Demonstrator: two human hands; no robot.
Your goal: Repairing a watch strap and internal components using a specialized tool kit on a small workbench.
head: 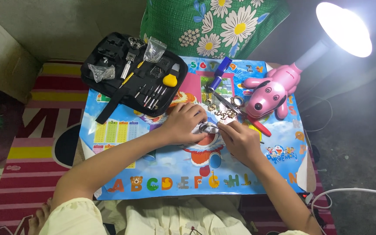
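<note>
My left hand (183, 122) and my right hand (239, 140) meet over the middle of a small blue children's table (122, 130). Between their fingertips sits a small round silver metal piece (206, 128), which looks like a watch case. My left fingers curl over it from the left. My right fingers pinch at its right edge, possibly with a thin tool; that is too small to tell. A loose metal watch band (223, 113) lies just beyond the hands.
An open black tool case (131, 72) with small drivers, a yellow-handled tool and plastic bags lies at the table's back left. A blue cylinder tool (219, 72), red-handled pliers (257, 126) and a pink dog-shaped lamp (271, 91) stand at the back right. A green flowered cushion (214, 26) lies behind.
</note>
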